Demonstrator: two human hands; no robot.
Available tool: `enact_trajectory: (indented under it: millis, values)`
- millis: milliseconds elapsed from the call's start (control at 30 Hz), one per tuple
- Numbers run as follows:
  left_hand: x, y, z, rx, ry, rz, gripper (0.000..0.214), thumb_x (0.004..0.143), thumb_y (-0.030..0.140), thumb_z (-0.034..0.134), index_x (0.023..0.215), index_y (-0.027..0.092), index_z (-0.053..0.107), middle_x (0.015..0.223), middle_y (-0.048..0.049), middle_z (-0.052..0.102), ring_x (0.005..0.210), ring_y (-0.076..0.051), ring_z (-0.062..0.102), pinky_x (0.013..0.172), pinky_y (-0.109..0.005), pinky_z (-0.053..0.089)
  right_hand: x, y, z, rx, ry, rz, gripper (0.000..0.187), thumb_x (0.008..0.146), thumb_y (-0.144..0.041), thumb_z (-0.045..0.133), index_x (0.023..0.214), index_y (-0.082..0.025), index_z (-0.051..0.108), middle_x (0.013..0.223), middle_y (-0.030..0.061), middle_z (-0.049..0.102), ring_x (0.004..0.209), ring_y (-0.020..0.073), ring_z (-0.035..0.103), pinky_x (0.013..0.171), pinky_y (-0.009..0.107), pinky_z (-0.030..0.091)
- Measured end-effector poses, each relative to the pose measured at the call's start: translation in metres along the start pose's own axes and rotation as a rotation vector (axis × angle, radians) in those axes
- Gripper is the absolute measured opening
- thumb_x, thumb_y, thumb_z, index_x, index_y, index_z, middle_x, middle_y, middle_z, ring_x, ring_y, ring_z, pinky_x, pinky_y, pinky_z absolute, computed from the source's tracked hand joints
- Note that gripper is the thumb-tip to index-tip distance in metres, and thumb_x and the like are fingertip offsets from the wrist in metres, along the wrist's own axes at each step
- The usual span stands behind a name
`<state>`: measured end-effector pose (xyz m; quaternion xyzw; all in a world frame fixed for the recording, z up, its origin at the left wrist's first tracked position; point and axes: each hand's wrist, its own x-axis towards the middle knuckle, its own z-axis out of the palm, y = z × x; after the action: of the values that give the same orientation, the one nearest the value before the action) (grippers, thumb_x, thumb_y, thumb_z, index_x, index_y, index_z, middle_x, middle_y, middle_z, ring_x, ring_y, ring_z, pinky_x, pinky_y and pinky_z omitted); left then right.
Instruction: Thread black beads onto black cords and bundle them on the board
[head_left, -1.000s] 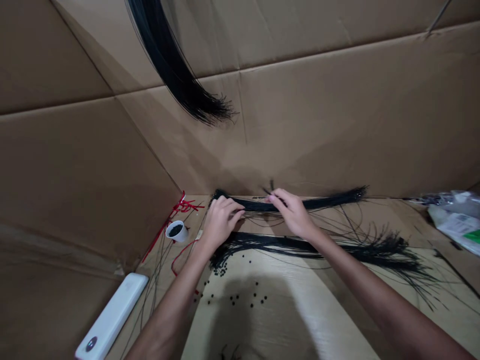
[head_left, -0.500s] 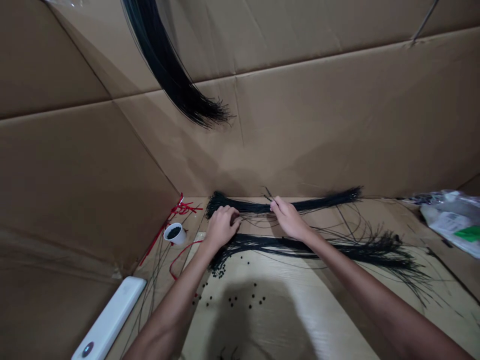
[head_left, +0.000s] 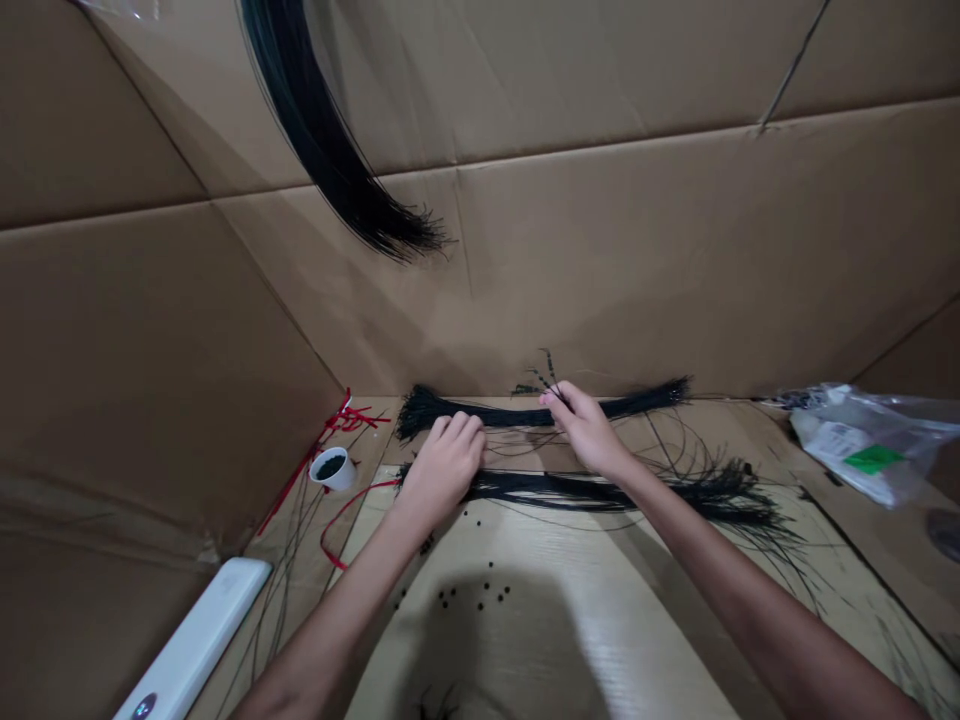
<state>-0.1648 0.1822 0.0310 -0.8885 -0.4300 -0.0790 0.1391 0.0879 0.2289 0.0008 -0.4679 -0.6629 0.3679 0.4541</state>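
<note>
A long bundle of thin black strands (head_left: 517, 416) lies across the far edge of the board. My right hand (head_left: 589, 428) pinches a few strands that rise out of this bundle. My left hand (head_left: 446, 460) has curled fingers against the bundle's near side, and I cannot tell whether they grip it. A second, looser black bundle (head_left: 600, 490) lies just below, passing under my left hand and right wrist. A third thick bunch of black strands (head_left: 315, 140) hangs against the cardboard above.
A white cup (head_left: 332, 469) holding black beads stands left of my hands, near red ties (head_left: 349, 420) and a red string (head_left: 352, 515). Black beads (head_left: 472, 595) dot the pale board. A white power bank (head_left: 191, 640) lies lower left; a plastic bag (head_left: 862, 445) lies right.
The whole view has shifted left and tilted slightly. My left hand sits further along the upper bundle from its left end. The strands in my right hand now stand up more clearly.
</note>
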Motion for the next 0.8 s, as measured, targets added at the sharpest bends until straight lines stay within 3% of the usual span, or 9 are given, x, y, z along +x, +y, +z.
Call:
enact_trajectory:
  millis: [167, 267, 333, 433, 533, 600, 700, 800]
  values:
    - [0.002, 0.028, -0.038, 0.058, 0.189, 0.216, 0.027, 0.104, 0.011, 0.054, 0.123, 0.022, 0.069, 0.16, -0.0092, 0.056, 0.149, -0.03, 0.048, 0.125, -0.052, 0.036, -0.012, -0.031, 0.012, -0.056, -0.048, -0.167, 0.028, 0.106, -0.045, 0.049, 0.09, -0.025, 0.058, 0.099, 0.0058, 0.067, 0.101, 0.0261, 0.061, 0.098, 0.04, 0.048]
    - [0.008, 0.026, -0.049, 0.049, 0.197, 0.238, 0.031, 0.103, 0.012, 0.056, 0.128, 0.023, 0.068, 0.158, -0.0087, 0.058, 0.151, -0.03, 0.047, 0.128, -0.053, 0.033, -0.024, -0.046, 0.013, -0.083, -0.2, -0.279, 0.022, 0.109, -0.038, 0.044, 0.1, -0.026, 0.06, 0.114, 0.0075, 0.068, 0.114, 0.0255, 0.06, 0.107, 0.041, 0.045]
    - [0.011, 0.021, -0.052, 0.053, 0.177, 0.258, 0.025, 0.104, 0.015, 0.056, 0.125, 0.023, 0.068, 0.15, -0.0103, 0.063, 0.144, -0.031, 0.054, 0.128, -0.054, 0.033, -0.03, -0.051, 0.009, -0.101, -0.305, -0.309, 0.025, 0.112, -0.035, 0.038, 0.103, -0.026, 0.059, 0.11, 0.0061, 0.069, 0.106, 0.023, 0.064, 0.1, 0.037, 0.048]
    - [0.012, 0.014, -0.052, 0.035, 0.144, 0.297, 0.019, 0.108, 0.016, 0.049, 0.111, 0.021, 0.067, 0.124, -0.0112, 0.073, 0.121, -0.029, 0.066, 0.119, -0.053, 0.042, -0.036, -0.055, -0.001, -0.133, -0.377, -0.292, 0.028, 0.113, -0.036, 0.038, 0.095, -0.026, 0.056, 0.081, -0.002, 0.065, 0.078, 0.0182, 0.063, 0.078, 0.03, 0.049]
    - [0.008, 0.013, -0.052, -0.079, 0.116, 0.253, 0.02, 0.11, 0.019, 0.045, 0.101, 0.021, 0.062, 0.097, -0.0068, 0.07, 0.092, -0.025, 0.068, 0.089, -0.041, 0.054, -0.04, -0.061, -0.011, -0.173, -0.393, -0.294, 0.031, 0.113, -0.039, 0.042, 0.089, -0.025, 0.056, 0.075, -0.0038, 0.061, 0.074, 0.0172, 0.06, 0.074, 0.028, 0.044]
    - [0.006, 0.017, -0.055, -0.206, 0.127, 0.207, 0.015, 0.11, 0.022, 0.045, 0.106, 0.021, 0.06, 0.098, -0.0057, 0.069, 0.087, -0.022, 0.068, 0.077, -0.035, 0.053, -0.042, -0.067, -0.016, -0.194, -0.402, -0.315, 0.033, 0.114, -0.039, 0.041, 0.089, -0.024, 0.058, 0.081, -0.002, 0.063, 0.079, 0.0176, 0.06, 0.077, 0.029, 0.043]
    - [0.006, 0.028, -0.066, -0.39, 0.185, 0.16, 0.015, 0.11, 0.022, 0.048, 0.121, 0.021, 0.057, 0.109, -0.0058, 0.072, 0.096, -0.02, 0.072, 0.083, -0.031, 0.055, -0.045, -0.079, -0.025, -0.225, -0.414, -0.355, 0.036, 0.115, -0.036, 0.036, 0.088, -0.023, 0.056, 0.083, -0.0006, 0.062, 0.079, 0.0174, 0.058, 0.078, 0.03, 0.041]
    - [0.01, 0.04, -0.083, -0.513, 0.287, 0.162, 0.013, 0.107, 0.021, 0.056, 0.12, 0.021, 0.06, 0.107, -0.0041, 0.074, 0.093, -0.017, 0.074, 0.082, -0.027, 0.055, -0.049, -0.095, -0.035, -0.257, -0.401, -0.389, 0.036, 0.115, -0.036, 0.037, 0.086, -0.022, 0.053, 0.08, -0.0008, 0.059, 0.076, 0.0169, 0.056, 0.076, 0.03, 0.039]
